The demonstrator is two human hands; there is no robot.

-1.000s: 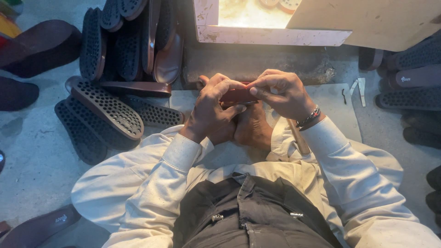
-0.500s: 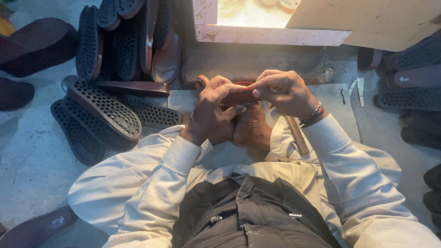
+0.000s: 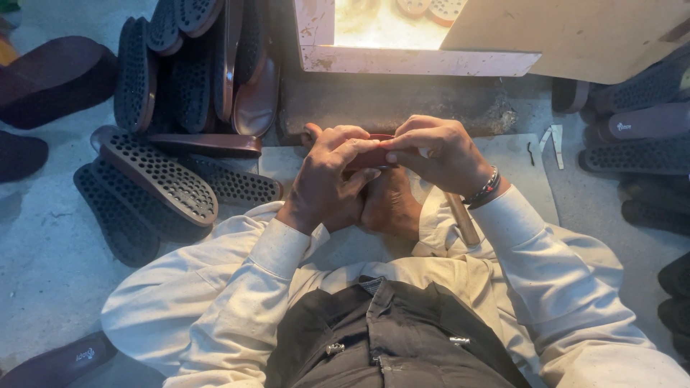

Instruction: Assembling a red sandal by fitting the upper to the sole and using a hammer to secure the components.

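I sit on the floor with both hands joined over a dark red shoe sole (image 3: 368, 153), which is mostly hidden by my fingers. My left hand (image 3: 328, 178) wraps its near end from the left. My right hand (image 3: 440, 152) presses its top edge with fingers curled; a beaded bracelet sits on that wrist. My bare feet (image 3: 388, 205) lie under the hands. A wooden handle (image 3: 462, 218) pokes out below my right wrist.
A pile of dark studded soles (image 3: 162, 176) lies at the left, more stand upright at the back left (image 3: 194, 65). Dark sandals (image 3: 643, 129) line the right edge. A lit box opening (image 3: 388, 36) sits ahead, beside small metal tools (image 3: 552, 140).
My hands have stayed closed on the sole, shifting only slightly; the fingers of my right hand have slid a little along its edge.
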